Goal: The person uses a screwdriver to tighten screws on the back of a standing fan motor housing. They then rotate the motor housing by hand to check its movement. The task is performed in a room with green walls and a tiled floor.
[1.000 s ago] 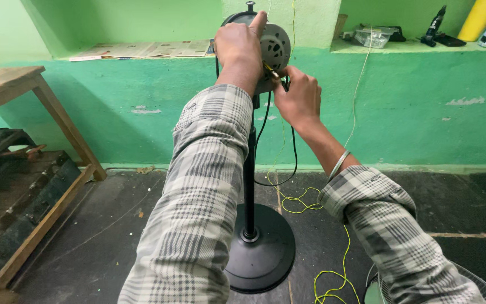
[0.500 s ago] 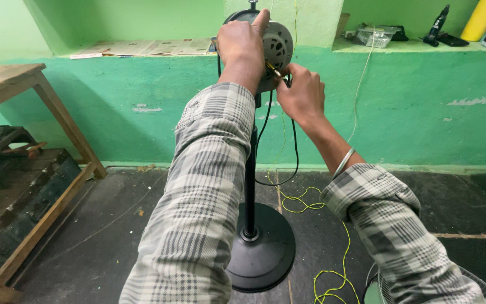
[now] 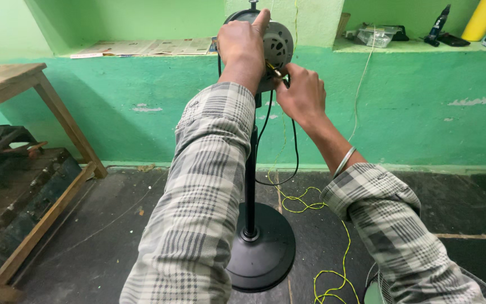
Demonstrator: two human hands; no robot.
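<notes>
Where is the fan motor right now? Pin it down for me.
In the head view, the fan motor sits top centre atop the black stand pole, gripped by the left hand, with the right hand just below-right.

Open air left of the fan motor [image 3: 277,48], over bare dark floor [image 3: 119,225] up to the wooden table [image 3: 12,81]. Crowded at the motor itself: left hand [image 3: 243,45] clamped over the top and near side, right hand [image 3: 302,93] pressed against the lower right. Below, black pole [image 3: 250,186] and round base [image 3: 265,256] in the middle, black cord [image 3: 295,152] looping just right, yellow wire [image 3: 310,202] straggling across the floor. Wire guard [image 3: 479,281] blocking the bottom right corner. Green wall [image 3: 423,124] close behind.
</notes>
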